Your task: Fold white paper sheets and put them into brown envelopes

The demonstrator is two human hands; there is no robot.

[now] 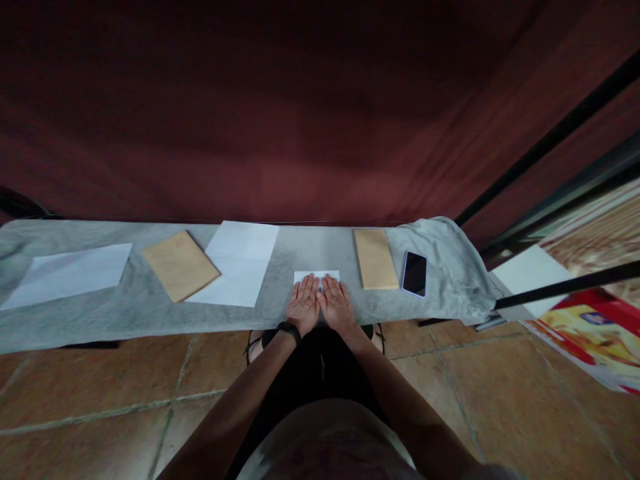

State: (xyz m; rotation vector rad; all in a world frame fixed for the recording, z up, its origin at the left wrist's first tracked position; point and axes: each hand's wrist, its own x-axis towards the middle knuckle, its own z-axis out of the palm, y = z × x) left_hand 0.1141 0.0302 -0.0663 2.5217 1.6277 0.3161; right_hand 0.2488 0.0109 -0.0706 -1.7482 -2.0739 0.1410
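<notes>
A small folded white paper (316, 275) lies on the grey cloth-covered table (150, 313) near its front edge. My left hand (303, 304) and my right hand (337, 303) rest flat on it side by side, fingers stretched out and touching, covering its near half. A dark band sits on my left wrist.
A brown envelope (375, 259) and a dark phone (415, 273) lie right of my hands. To the left are a white sheet (240, 263), another brown envelope (180, 265) and a further white sheet (70, 273). A dark red curtain hangs behind. Tiled floor lies below.
</notes>
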